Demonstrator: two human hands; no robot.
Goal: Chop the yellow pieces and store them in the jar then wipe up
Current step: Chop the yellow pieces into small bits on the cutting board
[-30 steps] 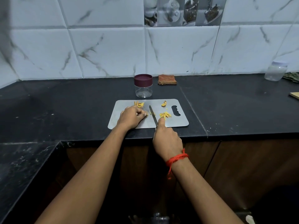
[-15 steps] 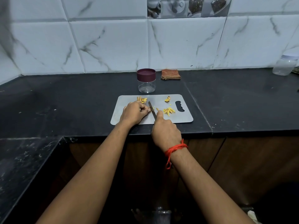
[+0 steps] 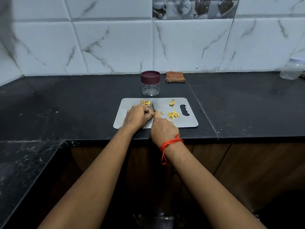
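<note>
Yellow pieces (image 3: 173, 114) lie in three small heaps on the one grey board (image 3: 181, 124). One heap is by the far edge just beyond your left hand (image 3: 138, 117), and one is near the far right by the handle slot. The biggest is to the right of your knife (image 3: 153, 107), with a lone sliver between blade and heap. Your right hand (image 3: 163, 129) is wrapped round the knife's handle, forefinger laid forward, blade pointing away from you. Your left hand rests on the board with fingers curled, right beside the blade; whether they pin a piece I cannot tell. One clear jar (image 3: 150, 87), maroon lid (image 3: 150, 76) on, stands on the black table (image 3: 66, 104) just behind the board. One folded cloth (image 3: 175, 77) lies to its right by the wall. A second jar (image 3: 291, 70) sits far right. One red thread (image 3: 171, 143) circles your right wrist.
</note>
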